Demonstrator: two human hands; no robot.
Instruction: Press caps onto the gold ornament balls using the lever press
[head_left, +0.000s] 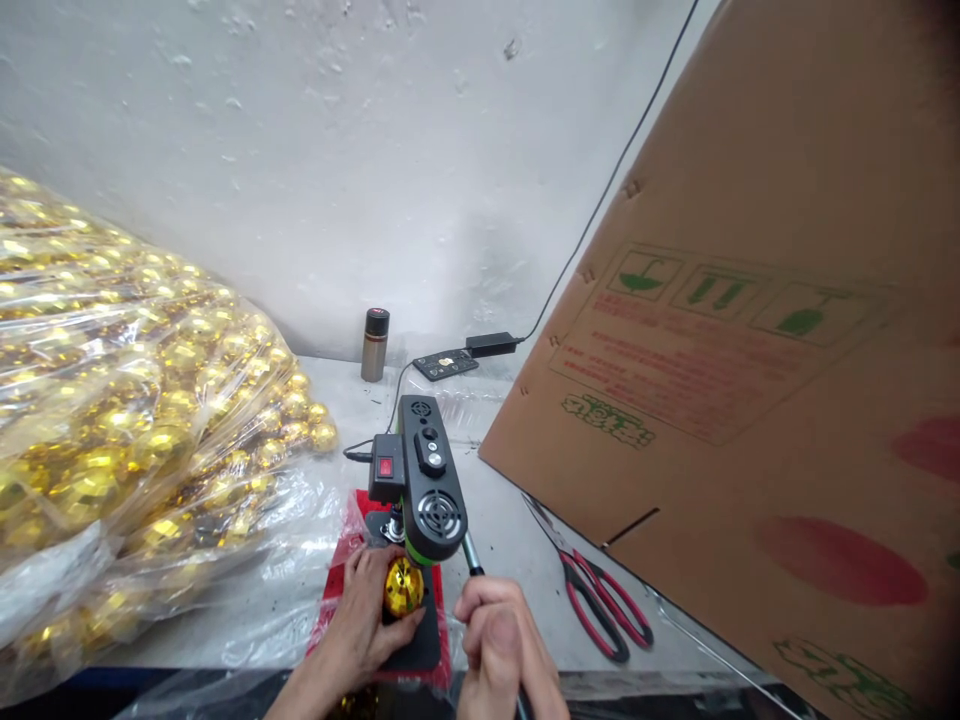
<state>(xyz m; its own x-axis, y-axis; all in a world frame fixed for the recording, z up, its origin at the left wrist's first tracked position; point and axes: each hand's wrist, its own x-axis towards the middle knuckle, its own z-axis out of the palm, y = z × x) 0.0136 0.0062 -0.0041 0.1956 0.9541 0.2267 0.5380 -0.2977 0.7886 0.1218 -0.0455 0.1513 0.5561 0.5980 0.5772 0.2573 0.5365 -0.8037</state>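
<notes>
My left hand [367,605] has its fingers and thumb around a shiny gold ball [404,588] with dark marks on it. The ball sits over the black base [420,655] of a small bench machine, just in front of the black machine head [433,480]. My right hand [504,640] is closed on the machine's lever [471,555], a metal rod with a dark grip mostly hidden by the fingers. A red rocker switch [385,467] sits on a box at the head's left side.
Clear plastic bags of gold balls [180,400] fill the left. A large cardboard box [720,400] leans in on the right, with red-handled scissors [600,600] beside it. A flask [375,345], a patterned black slab [446,364] and a power adapter [491,345] stand by the wall.
</notes>
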